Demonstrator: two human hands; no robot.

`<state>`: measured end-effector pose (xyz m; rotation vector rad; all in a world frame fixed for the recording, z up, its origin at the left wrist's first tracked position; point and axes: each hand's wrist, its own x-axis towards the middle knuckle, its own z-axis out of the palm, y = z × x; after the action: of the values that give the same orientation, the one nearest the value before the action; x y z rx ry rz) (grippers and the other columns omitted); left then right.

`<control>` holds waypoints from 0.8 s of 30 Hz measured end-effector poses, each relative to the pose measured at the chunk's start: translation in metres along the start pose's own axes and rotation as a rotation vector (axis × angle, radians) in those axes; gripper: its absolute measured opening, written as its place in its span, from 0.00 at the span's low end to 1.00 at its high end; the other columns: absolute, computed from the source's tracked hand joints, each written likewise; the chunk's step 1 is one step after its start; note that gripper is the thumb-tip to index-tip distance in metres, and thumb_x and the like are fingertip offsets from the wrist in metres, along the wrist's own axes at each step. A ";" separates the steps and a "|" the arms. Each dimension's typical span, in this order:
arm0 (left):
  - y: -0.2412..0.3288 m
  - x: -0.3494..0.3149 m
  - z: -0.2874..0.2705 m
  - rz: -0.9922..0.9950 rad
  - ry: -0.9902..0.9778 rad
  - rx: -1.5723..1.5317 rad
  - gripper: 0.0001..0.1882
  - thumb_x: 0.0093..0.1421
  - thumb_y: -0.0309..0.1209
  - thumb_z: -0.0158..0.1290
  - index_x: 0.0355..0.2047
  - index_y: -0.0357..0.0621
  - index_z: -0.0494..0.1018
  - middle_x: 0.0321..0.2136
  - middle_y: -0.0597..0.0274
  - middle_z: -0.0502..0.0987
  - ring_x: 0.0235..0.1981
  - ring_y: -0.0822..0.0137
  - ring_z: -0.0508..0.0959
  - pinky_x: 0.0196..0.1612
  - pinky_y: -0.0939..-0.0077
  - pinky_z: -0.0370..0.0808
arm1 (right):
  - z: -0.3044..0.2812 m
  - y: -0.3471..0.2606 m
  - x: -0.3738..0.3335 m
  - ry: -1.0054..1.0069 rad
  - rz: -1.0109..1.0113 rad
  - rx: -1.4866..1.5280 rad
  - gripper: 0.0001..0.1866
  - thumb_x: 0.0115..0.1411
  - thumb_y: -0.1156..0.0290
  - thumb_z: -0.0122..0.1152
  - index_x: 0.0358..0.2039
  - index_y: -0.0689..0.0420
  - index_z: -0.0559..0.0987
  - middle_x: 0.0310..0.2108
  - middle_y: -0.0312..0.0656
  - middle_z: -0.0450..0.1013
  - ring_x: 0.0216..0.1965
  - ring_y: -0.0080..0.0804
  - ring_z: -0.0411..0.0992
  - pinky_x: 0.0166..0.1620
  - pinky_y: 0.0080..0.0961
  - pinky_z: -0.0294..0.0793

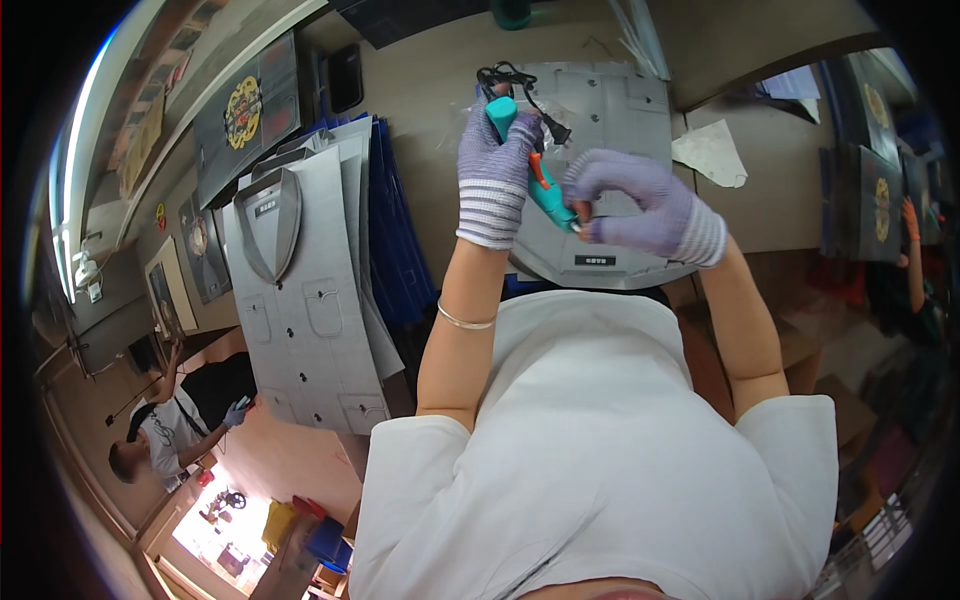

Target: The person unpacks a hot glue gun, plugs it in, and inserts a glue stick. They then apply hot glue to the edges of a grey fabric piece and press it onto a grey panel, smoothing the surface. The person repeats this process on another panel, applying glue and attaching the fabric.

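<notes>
Gripping a teal glue gun (549,203) in the left hand (493,160), closed around its handle (502,112), above the table (420,88) next to the near edge. Tilted, with nozzle (574,226) toward that edge and the right hand (640,200). Showing an orange trigger (541,172) just beside the left hand. Curled in at the nozzle with the right hand, with thumb and fingers drawn nearly together; cannot tell whether pinching the tip or something small there. Wearing purple knitted gloves (492,180) with striped cuffs (490,222) on both hands. Over a grey shirt-shaped sheet (628,130), spread on the table from its near edge toward the far one. With a bundled black cord (507,73) just beyond the handle and a black plug (558,130) just right of the left hand. Near translucent sticks (641,42) toward the far edge and a scrap of white paper (712,153) to the right of the sheet. Beside a stack of grey shirt-shaped pieces (310,300) to the left, next to blue sheets (400,240).
</notes>
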<state>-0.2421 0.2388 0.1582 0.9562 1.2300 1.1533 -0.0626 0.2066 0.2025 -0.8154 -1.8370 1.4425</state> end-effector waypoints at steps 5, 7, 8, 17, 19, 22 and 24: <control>0.005 -0.005 -0.009 -0.309 -0.163 -0.349 0.26 0.58 0.27 0.54 0.55 0.37 0.58 0.32 0.52 0.74 0.32 0.58 0.77 0.38 0.61 0.79 | -0.033 0.024 -0.015 0.305 0.145 0.469 0.08 0.56 0.75 0.58 0.37 0.60 0.72 0.36 0.39 0.73 0.38 0.27 0.73 0.48 0.25 0.73; 0.009 -0.009 -0.008 -0.354 -0.194 -0.521 0.24 0.57 0.26 0.54 0.52 0.37 0.58 0.38 0.43 0.72 0.39 0.47 0.77 0.45 0.44 0.76 | -0.041 0.041 -0.020 0.342 0.176 0.387 0.12 0.56 0.75 0.57 0.41 0.60 0.72 0.39 0.41 0.73 0.42 0.29 0.72 0.51 0.27 0.71; 0.009 -0.010 -0.006 -0.355 -0.191 -0.572 0.23 0.57 0.26 0.53 0.51 0.37 0.58 0.39 0.43 0.72 0.42 0.46 0.76 0.46 0.43 0.75 | -0.041 0.046 -0.022 0.360 0.191 0.346 0.14 0.55 0.75 0.57 0.43 0.61 0.72 0.41 0.41 0.72 0.43 0.29 0.72 0.52 0.27 0.70; 0.008 -0.015 0.002 -0.393 -0.101 -0.956 0.12 0.58 0.25 0.51 0.41 0.33 0.65 0.45 0.42 0.70 0.50 0.50 0.71 0.52 0.51 0.71 | 0.000 0.030 -0.025 0.384 0.219 0.317 0.28 0.56 0.63 0.62 0.54 0.62 0.68 0.48 0.44 0.69 0.49 0.32 0.68 0.54 0.29 0.66; 0.012 -0.018 0.003 -0.363 -0.149 -0.934 0.09 0.59 0.26 0.50 0.38 0.33 0.67 0.45 0.42 0.70 0.51 0.52 0.71 0.53 0.49 0.70 | -0.002 0.024 -0.022 0.495 0.293 0.306 0.26 0.59 0.59 0.58 0.51 0.65 0.70 0.42 0.44 0.72 0.43 0.29 0.71 0.48 0.26 0.71; 0.021 -0.027 0.003 -0.340 -0.215 -0.855 0.16 0.61 0.33 0.49 0.42 0.31 0.68 0.43 0.42 0.72 0.49 0.53 0.73 0.52 0.58 0.72 | -0.011 0.027 -0.024 0.514 0.310 0.333 0.25 0.59 0.59 0.57 0.49 0.65 0.71 0.38 0.43 0.74 0.38 0.28 0.72 0.43 0.24 0.73; 0.031 -0.033 -0.005 -0.356 -0.334 -0.537 0.14 0.61 0.32 0.51 0.41 0.32 0.69 0.40 0.45 0.74 0.42 0.55 0.76 0.49 0.62 0.74 | -0.017 0.022 -0.025 0.559 0.302 0.391 0.24 0.59 0.59 0.57 0.48 0.65 0.71 0.36 0.43 0.74 0.36 0.27 0.73 0.41 0.23 0.74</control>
<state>-0.2505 0.2120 0.1940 0.4716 0.7244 0.9225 -0.0323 0.2013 0.1810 -1.1766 -1.0090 1.4930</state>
